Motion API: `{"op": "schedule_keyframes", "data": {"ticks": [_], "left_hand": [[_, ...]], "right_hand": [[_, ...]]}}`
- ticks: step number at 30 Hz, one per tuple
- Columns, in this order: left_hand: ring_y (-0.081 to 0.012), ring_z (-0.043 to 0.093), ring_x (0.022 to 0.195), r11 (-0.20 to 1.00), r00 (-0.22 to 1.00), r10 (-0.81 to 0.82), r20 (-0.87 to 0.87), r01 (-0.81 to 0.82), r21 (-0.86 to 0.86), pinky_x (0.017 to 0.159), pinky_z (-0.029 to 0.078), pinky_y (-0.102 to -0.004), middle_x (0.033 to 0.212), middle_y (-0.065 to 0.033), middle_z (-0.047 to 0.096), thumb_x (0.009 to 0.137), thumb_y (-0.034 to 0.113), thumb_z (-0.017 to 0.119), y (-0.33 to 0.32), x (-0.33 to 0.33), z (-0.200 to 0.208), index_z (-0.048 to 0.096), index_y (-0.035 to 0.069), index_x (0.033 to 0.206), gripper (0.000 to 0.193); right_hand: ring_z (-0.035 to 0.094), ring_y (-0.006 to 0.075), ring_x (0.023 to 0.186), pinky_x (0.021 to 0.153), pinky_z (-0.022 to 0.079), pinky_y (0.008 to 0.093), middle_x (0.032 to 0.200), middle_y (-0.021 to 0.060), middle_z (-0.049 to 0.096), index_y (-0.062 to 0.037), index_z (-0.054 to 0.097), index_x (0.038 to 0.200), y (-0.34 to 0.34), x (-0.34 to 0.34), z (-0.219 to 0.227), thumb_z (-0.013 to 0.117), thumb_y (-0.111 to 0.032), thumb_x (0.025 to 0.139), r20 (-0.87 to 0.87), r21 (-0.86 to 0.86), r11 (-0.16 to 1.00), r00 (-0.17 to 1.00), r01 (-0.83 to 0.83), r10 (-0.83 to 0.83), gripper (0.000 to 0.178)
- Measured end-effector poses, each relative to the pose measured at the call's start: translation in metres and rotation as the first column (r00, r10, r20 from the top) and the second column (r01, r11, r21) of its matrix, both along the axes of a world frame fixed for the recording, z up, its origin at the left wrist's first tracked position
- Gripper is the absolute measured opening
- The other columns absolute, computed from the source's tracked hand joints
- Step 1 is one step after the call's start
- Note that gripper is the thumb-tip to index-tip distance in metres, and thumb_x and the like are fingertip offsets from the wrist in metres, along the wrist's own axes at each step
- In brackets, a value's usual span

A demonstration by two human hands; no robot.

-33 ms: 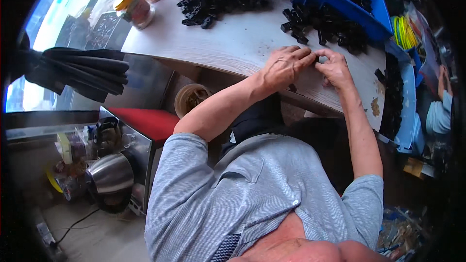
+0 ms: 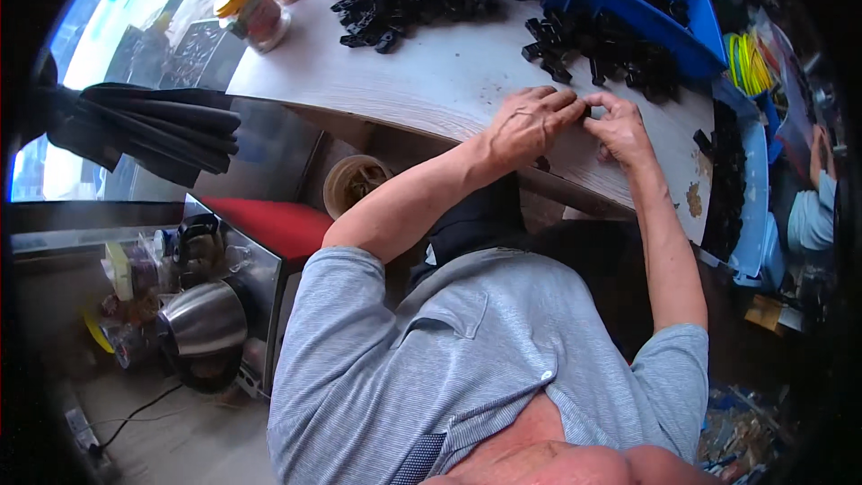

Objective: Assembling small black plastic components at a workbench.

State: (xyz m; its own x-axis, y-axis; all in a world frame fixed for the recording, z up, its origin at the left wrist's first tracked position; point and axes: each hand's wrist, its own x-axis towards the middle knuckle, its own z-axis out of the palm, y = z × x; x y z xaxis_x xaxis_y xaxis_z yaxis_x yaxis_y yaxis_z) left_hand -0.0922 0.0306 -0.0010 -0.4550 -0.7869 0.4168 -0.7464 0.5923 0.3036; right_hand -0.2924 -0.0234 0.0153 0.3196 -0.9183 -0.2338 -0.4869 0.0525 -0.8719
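At the near edge of the white worktop [image 2: 422,94], my two hands meet. My left hand [image 2: 532,126] reaches in with its fingers bent and pressed together at a small black part [image 2: 588,111]. From the other side my right hand [image 2: 621,130] pinches the same part between thumb and forefinger, its other fingers curled. Most of the part is hidden by the fingers, so its shape cannot be made out. Just beyond my hands lies a heap of black plastic pieces [image 2: 611,49]. A second heap of similar pieces [image 2: 409,2] is farther left.
Blue bins [image 2: 709,22] line the back; a light-blue one [image 2: 756,189] with black pieces stands at the right. Lidded jars [image 2: 260,22] are at the back left. Below the worktop are a bucket [image 2: 337,187] and a metal kettle [image 2: 205,319]. Another person's sleeve [image 2: 813,216] shows far right.
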Motion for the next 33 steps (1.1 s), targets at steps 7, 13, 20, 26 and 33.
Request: {"op": "schedule_keyframes", "data": {"ticks": [7,13,20,26,33], "left_hand": [[-0.0277,0.059,0.117,0.997,0.999,0.047,-0.017,-0.048,-0.066,0.096,0.051,-0.0404,0.127,-0.0080,0.061,0.085,0.008,0.061,0.009,-0.004,-0.003,0.054,0.011,0.137,0.053],[-0.0262,0.060,0.112,0.992,0.996,0.084,0.009,-0.083,-0.090,0.091,0.052,-0.0407,0.123,-0.0064,0.062,0.082,0.009,0.063,0.012,-0.004,-0.004,0.054,0.011,0.136,0.054],[-0.0284,0.060,0.114,0.996,0.998,0.047,-0.046,-0.050,-0.073,0.093,0.052,-0.0422,0.125,-0.0079,0.062,0.079,0.007,0.065,0.018,-0.004,-0.004,0.055,0.010,0.133,0.054],[-0.0319,0.062,0.111,0.991,0.994,0.093,-0.054,-0.098,-0.095,0.091,0.053,-0.0414,0.126,-0.0096,0.063,0.073,0.006,0.071,0.017,-0.002,-0.006,0.058,0.009,0.126,0.054],[-0.0301,0.059,0.117,0.995,0.993,0.093,0.068,-0.092,-0.031,0.095,0.049,-0.0434,0.127,-0.0058,0.063,0.069,0.010,0.078,0.017,0.000,-0.002,0.056,0.011,0.130,0.065]], "right_hand": [[0.050,0.0111,0.039,0.036,0.040,0.0284,0.056,0.0005,0.056,-0.0058,0.069,0.108,0.004,0.004,0.004,0.066,-0.004,0.082,-0.024,-0.015,1.000,0.999,-0.023,0.023,0.026],[0.050,0.0099,0.040,0.036,0.040,0.0282,0.056,0.0001,0.056,-0.0068,0.070,0.108,0.005,0.005,0.005,0.066,-0.005,0.082,-0.038,-0.019,0.998,0.998,-0.052,0.051,0.026],[0.052,0.0115,0.044,0.038,0.043,0.0304,0.060,0.0015,0.058,-0.0076,0.070,0.108,0.011,0.007,0.012,0.069,-0.009,0.081,-0.125,-0.061,0.997,0.991,-0.055,0.047,0.028],[0.058,0.0167,0.048,0.042,0.048,0.0322,0.069,0.0069,0.062,-0.0077,0.070,0.113,0.009,0.011,0.011,0.069,-0.014,0.077,-0.127,-0.081,0.994,0.990,-0.077,0.067,0.036],[0.056,0.0156,0.046,0.041,0.048,0.0315,0.068,0.0066,0.064,-0.0070,0.068,0.114,0.011,0.013,0.020,0.071,-0.014,0.079,-0.098,-0.037,0.996,0.992,-0.082,0.078,0.035]]}}
